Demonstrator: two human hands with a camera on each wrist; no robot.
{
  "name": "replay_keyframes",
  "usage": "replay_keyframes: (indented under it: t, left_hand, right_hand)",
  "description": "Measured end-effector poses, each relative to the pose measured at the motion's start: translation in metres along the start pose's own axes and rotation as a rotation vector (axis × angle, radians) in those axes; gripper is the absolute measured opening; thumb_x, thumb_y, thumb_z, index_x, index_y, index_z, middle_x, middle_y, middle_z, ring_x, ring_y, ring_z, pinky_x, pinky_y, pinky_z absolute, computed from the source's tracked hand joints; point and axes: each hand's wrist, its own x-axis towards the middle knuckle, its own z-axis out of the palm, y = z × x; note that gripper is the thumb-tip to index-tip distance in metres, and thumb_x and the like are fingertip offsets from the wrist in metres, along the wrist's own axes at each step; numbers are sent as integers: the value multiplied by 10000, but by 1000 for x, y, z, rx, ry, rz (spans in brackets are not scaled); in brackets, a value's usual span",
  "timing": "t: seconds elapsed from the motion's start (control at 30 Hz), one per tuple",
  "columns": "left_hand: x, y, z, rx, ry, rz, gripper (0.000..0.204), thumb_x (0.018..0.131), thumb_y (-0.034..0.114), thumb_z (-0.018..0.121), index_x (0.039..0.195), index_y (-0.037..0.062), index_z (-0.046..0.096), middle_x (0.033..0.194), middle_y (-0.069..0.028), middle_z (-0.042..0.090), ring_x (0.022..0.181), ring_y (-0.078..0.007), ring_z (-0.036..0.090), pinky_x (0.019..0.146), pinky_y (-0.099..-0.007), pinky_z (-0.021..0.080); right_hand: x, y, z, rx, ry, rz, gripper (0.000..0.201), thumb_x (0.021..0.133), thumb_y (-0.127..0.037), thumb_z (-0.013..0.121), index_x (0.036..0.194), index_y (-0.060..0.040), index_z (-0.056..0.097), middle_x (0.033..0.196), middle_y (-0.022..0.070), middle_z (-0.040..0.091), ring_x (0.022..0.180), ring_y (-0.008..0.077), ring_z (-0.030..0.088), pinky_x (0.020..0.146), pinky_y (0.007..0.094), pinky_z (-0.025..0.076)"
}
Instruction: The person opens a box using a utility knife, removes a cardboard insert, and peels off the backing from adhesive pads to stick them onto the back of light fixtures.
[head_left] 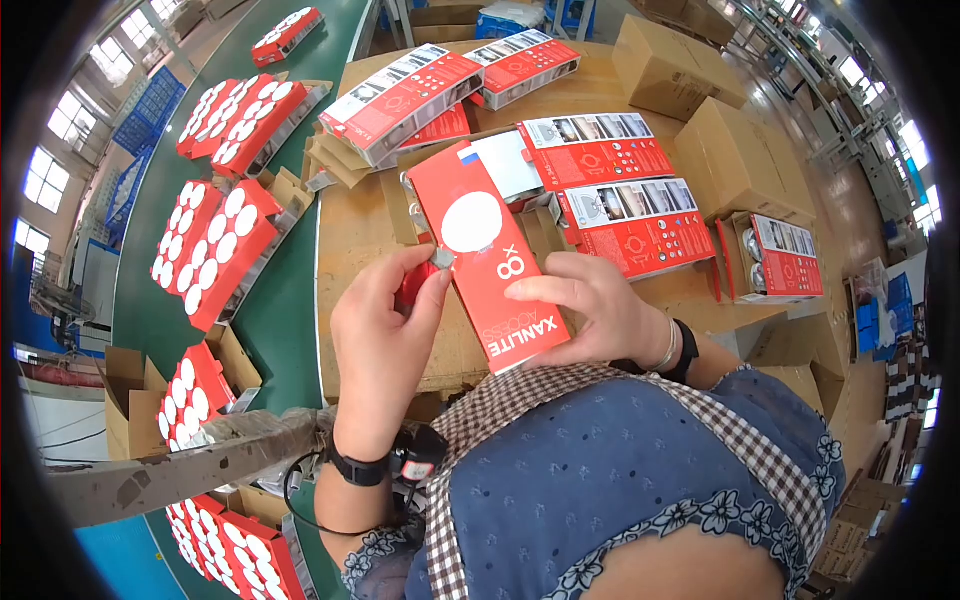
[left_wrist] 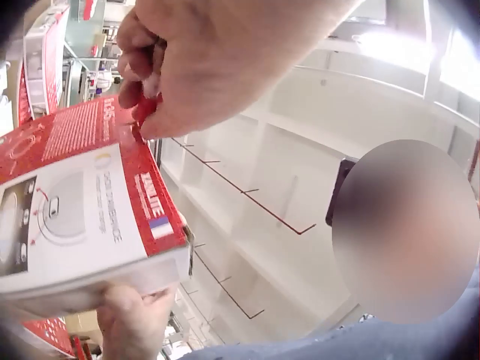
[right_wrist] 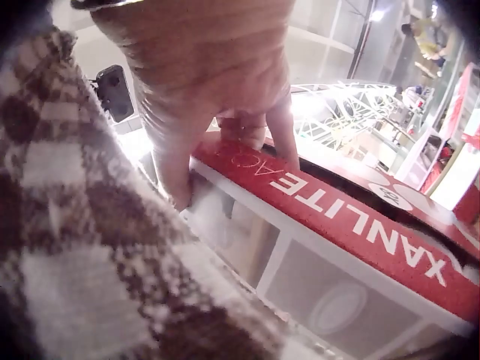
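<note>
A red carton (head_left: 470, 220) printed XANLITE and x8 is tilted in front of the person, a white disc on its face. The right hand (head_left: 598, 308) grips its near end, thumb underneath and fingers over the printed face. At the carton's left edge, the left hand (head_left: 385, 310) pinches a small red piece (head_left: 408, 288) with a greyish clear tip (head_left: 442, 259) between thumb and fingers. In the left wrist view this red piece (left_wrist: 147, 109) is at the carton's corner, mostly hidden by the fingers; I cannot tell its kind.
More red cartons (head_left: 625, 225) lie on the wooden table (head_left: 350, 260), some stacked at the back. Brown cardboard boxes (head_left: 745, 160) stand to the right. On the left runs a green conveyor (head_left: 300, 220) with several red packs of white discs (head_left: 228, 235). A metal bar (head_left: 190, 480) crosses at lower left.
</note>
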Motion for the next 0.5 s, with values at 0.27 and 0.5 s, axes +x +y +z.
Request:
replay_keyframes:
  t: [0.27, 0.5]
  left_hand:
    - [6, -4, -16, 40, -128, 132, 233, 828, 67, 775, 1048, 24, 712, 839, -118, 677, 687, -202, 642, 627, -298, 507]
    - [9, -5, -33, 92, -290, 161, 262, 815, 5, 757, 1070, -8, 698, 814, -72, 634, 700, -139, 583, 624, -276, 459]
  right_hand:
    - [-4, 4, -2, 34, -6, 1, 771, 598, -300, 934, 1291, -177, 620, 842, 75, 584, 737, 278, 600, 629, 385, 484]
    - [-4, 6, -5, 60, -25, -23, 735, 596, -286, 934, 1261, -173, 641, 833, 68, 573, 731, 269, 588, 619, 386, 477]
